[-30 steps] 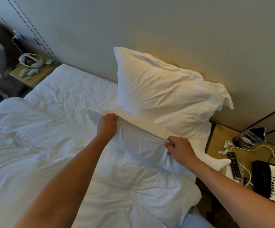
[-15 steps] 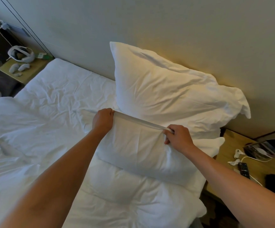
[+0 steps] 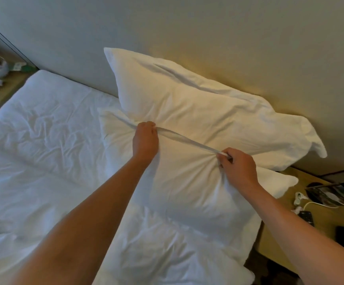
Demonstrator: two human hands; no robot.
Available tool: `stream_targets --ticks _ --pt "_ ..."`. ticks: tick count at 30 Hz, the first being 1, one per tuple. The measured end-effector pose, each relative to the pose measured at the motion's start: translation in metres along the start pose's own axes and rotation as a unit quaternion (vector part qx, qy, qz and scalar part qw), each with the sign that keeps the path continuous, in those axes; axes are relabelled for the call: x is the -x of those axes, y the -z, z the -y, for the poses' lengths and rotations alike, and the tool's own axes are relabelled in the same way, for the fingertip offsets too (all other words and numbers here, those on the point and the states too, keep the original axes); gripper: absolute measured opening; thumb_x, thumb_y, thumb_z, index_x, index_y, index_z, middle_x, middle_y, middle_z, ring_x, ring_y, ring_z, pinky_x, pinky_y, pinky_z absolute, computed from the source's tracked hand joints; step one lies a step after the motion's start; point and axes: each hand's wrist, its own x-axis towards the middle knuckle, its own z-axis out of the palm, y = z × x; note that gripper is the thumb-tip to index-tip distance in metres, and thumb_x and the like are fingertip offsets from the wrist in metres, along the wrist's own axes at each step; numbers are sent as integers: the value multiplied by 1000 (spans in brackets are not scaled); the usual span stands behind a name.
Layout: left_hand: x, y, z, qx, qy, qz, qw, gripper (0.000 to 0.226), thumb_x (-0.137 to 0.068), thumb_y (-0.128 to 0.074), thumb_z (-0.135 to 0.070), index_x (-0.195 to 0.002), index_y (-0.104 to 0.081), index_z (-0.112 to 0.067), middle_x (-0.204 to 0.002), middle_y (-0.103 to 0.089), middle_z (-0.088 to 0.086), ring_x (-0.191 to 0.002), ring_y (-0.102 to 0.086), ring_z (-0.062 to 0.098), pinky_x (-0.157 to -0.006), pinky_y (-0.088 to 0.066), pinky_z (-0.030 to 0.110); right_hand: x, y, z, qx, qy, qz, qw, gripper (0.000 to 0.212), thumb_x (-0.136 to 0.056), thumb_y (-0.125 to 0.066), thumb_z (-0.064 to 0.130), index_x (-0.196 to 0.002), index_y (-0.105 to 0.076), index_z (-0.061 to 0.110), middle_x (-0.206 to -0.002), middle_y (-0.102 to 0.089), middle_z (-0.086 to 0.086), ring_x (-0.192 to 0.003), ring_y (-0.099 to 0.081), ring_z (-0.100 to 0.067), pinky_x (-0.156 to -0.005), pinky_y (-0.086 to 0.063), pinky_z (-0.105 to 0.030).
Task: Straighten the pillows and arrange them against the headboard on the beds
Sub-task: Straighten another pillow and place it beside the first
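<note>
A white pillow point(image 3: 197, 103) leans upright against the grey headboard point(image 3: 187, 33) at the right end of the bed. In front of it a second white pillow point(image 3: 187, 194) is raised on edge, its top edge touching the first. My left hand point(image 3: 145, 140) grips the bunched top edge of this front pillow at the left. My right hand point(image 3: 239, 167) pinches the same edge further right, and the fabric is pulled taut between the two hands.
A crumpled white duvet point(image 3: 43, 161) covers the bed to the left and below. A wooden nightstand point(image 3: 286, 239) on the right holds a remote, cables and a dark phone. Another nightstand point(image 3: 0, 91) with white items stands at far left.
Both hands have lifted the front pillow from lying flat on the duvet to standing on edge, moving it up and back until it touches the leaning pillow.
</note>
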Motion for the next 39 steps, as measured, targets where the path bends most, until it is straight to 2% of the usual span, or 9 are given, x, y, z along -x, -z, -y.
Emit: stream_targets --ticks 2,4,7,9,12,17,20,32,39 --pt "27 -10 13 34 5 21 999 48 -102 -50 -30 -149 -43 -22 -164 -28 9 -142 -42 30 -108 -42 40 8 -8 3 8 27 -22 999 16 -99 -64 28 -86 -71 21 -78 -63 6 -73 -62 -22 -64 -47 -38" --pt "65 -20 23 40 6 30 999 65 -100 -55 -37 -158 -26 -29 -170 -8 2 -151 -26 27 -112 -39 41 22 -18 7 55 51 -36 997 17 -97 -65 26 -110 -71 17 -101 -66 -1 -91 -65 -30 -80 -49 -42" --pt "134 -39 29 44 6 27 999 76 -97 -58 -40 -160 -18 -32 -171 0 1 -155 -14 25 -118 -33 43 55 -30 3 176 88 -35 980 68 -93 -65 41 -154 -42 21 -156 -42 -12 -138 -46 -33 -114 -37 -51" --pt "174 -52 31 63 26 25 997 77 -96 -60 -40 -160 -19 -34 -171 0 4 -156 -9 26 -121 -31 45 80 -35 -8 207 146 -23 967 81 -94 -62 49 -162 -28 22 -169 -25 -11 -154 -28 -30 -126 -21 -53" --pt "224 -73 27 109 92 49 989 82 -96 -60 -41 -158 -7 -48 -170 7 8 -157 -5 28 -121 -31 46 114 -45 -35 249 233 28 940 84 -96 -62 53 -165 -26 22 -174 -14 -11 -161 -13 -30 -128 -13 -57" --pt "258 -104 8 144 140 114 973 94 -97 -59 -42 -152 17 -56 -167 16 18 -151 -27 40 -111 -46 48 113 -52 -65 302 286 46 908 86 -96 -67 46 -166 -24 22 -175 -10 -15 -162 -10 -34 -126 -14 -64" --pt "239 -116 0 136 123 133 974 97 -95 -62 -39 -155 14 -51 -166 14 25 -155 -12 40 -119 -33 50 85 -51 -74 314 290 41 903 86 -95 -68 46 -166 -24 22 -174 -11 -15 -162 -11 -34 -125 -14 -65" --pt "216 -130 -17 51 188 169 966 101 -91 -61 -54 -155 16 -47 -166 10 26 -147 -32 43 -114 -40 46 52 -43 -85 278 277 111 913 81 -93 -69 48 -162 -34 25 -172 -22 -10 -160 -19 -30 -127 -16 -59" --pt "240 -106 -42 103 229 178 952 81 -94 -56 -49 -161 -11 -34 -168 -16 13 -145 -39 32 -111 -41 42 65 -21 -79 284 279 164 903 76 -95 -70 34 -162 -34 21 -172 -23 -10 -159 -20 -29 -128 -20 -54"
